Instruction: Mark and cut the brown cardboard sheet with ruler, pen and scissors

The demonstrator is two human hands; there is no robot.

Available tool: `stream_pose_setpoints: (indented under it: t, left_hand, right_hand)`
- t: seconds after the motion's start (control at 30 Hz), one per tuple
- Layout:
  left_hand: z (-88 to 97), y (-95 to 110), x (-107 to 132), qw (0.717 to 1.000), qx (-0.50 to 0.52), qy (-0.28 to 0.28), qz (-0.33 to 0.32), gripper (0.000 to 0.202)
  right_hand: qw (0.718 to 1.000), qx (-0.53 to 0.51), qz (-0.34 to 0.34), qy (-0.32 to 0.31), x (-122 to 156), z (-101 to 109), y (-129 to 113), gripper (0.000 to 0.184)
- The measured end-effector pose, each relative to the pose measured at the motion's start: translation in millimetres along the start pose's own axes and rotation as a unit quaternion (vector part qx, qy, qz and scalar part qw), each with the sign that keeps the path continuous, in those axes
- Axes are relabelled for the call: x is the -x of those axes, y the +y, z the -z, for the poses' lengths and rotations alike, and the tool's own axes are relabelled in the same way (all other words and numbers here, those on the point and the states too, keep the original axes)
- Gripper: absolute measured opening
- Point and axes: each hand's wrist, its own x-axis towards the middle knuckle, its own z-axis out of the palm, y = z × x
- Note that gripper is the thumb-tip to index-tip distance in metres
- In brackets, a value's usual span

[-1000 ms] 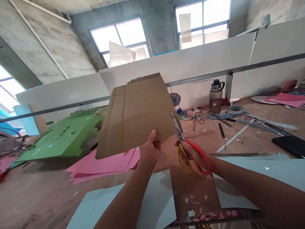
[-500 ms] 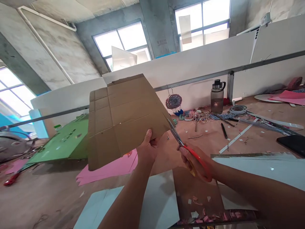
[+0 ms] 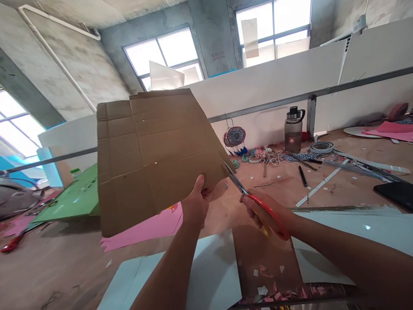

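A large creased sheet of brown cardboard is held up, tilted, above the table. My left hand grips its lower edge, the thumb lying on the near face and the other fingers behind it. My right hand is closed around the handles of a pair of scissors, which are red with a yellowish part. The scissor blades sit at the sheet's right edge, where a short slit shows. How far apart the blades are is hard to make out.
Pink sheets and a green board lie to the left. White sheets are in front. Behind stand a water bottle and a heap of cords. A black phone and a marker lie right.
The cardboard has swung left and turned more toward me, its left side now covering more of the green board. My right hand remains at the sheet's edge with the scissors.
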Motion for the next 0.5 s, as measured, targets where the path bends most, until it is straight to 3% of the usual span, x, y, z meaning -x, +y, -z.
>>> stream_pose_setpoints:
  t: [0.13, 0.3, 0.5]
  left_hand:
    - [-6.2, 7.3, -4.1, 0.997, 0.009, 0.079, -0.017, 0.024]
    - [-15.5, 22.9, -10.9, 0.992, 0.038, 0.106, -0.063, 0.033]
    - [-22.8, 30.4, -3.7, 0.989, 0.02, 0.114, -0.087, 0.021]
  right_hand:
    - [0.999, 0.035, 0.003, -0.027, 2.9, 7.7, -5.5, 0.038]
    - [0.997, 0.07, 0.019, -0.039, 4.9, 11.0, -7.1, 0.042]
    - [0.996, 0.076, 0.035, -0.022, 6.5, 10.4, -8.8, 0.043]
